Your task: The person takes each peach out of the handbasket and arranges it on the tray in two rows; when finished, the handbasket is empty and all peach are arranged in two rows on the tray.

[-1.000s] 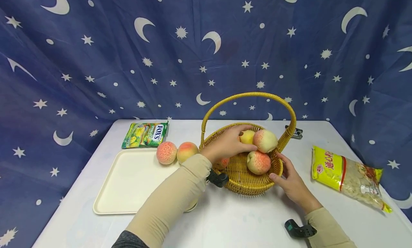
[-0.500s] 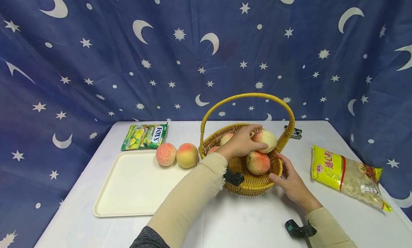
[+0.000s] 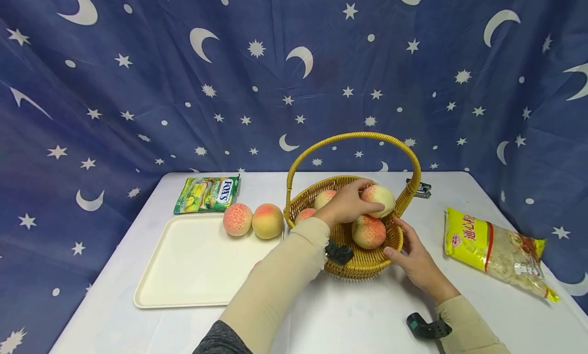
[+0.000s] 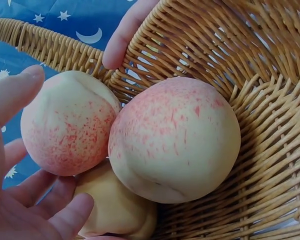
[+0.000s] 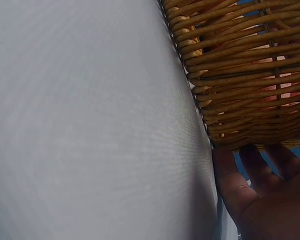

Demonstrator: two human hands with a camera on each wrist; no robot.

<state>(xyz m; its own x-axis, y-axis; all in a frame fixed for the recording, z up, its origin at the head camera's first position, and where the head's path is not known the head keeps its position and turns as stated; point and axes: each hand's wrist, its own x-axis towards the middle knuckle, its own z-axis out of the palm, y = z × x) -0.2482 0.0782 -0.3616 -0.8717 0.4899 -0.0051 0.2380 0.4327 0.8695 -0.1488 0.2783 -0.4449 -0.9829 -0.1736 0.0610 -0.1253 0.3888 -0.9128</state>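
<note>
A wicker basket (image 3: 353, 259) with a tall handle holds several peaches. My left hand (image 3: 346, 205) reaches over its left rim and grips a pale peach (image 3: 380, 200) resting on top of the others at the right. In the left wrist view thumb and fingers lie around this peach (image 4: 72, 122); a larger blushed peach (image 4: 175, 145) and a yellowish peach (image 4: 112, 197) lie against it. My right hand (image 3: 418, 262) holds the basket's right rim, thumb toward the front. In the right wrist view its fingertips (image 5: 225, 160) meet the outer wicker wall (image 5: 250, 100).
A cream tray (image 3: 184, 272) at the left bears a pink peach (image 3: 238, 220) and an orange-yellow peach (image 3: 268, 221); my sleeve hides part of it. Behind it lies a green FOX'S packet (image 3: 206, 194). A yellow food bag (image 3: 496, 254) is at the right, a metal clip (image 3: 422, 190) behind the basket.
My left hand has moved a little right inside the basket, from beside the yellowish peach onto the pale one, uncovering peaches at the left. The right hand has stayed at the rim.
</note>
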